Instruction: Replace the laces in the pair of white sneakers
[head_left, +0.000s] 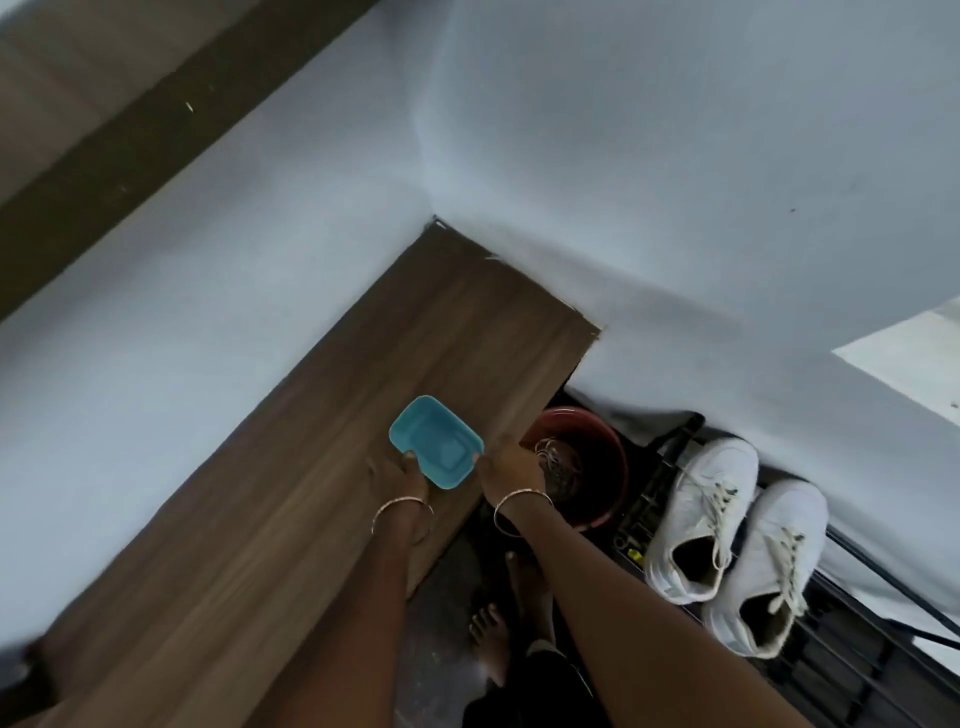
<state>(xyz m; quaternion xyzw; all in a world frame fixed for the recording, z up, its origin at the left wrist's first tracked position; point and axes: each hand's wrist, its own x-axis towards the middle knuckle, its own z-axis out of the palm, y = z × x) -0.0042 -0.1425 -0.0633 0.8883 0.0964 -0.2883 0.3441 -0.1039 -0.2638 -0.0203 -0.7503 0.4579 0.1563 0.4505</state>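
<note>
Two white sneakers (701, 519) (769, 571) with pale laces stand side by side on a dark rack at the lower right. Both my hands hold a small blue rectangular tub (434, 449) over the wooden shelf (311, 493). My left hand (410, 470) grips its near left edge with the thumb on the rim. My right hand (506, 467) grips its right edge. Just behind my right hand, a red bowl (597, 441) holds a bundle of pale laces (553, 457).
White walls meet in a corner behind the wooden shelf. The dark wire rack (857, 675) under the sneakers runs to the lower right. My bare feet (493, 639) stand on the dark floor below the shelf edge. A white surface (909, 364) shows at the far right.
</note>
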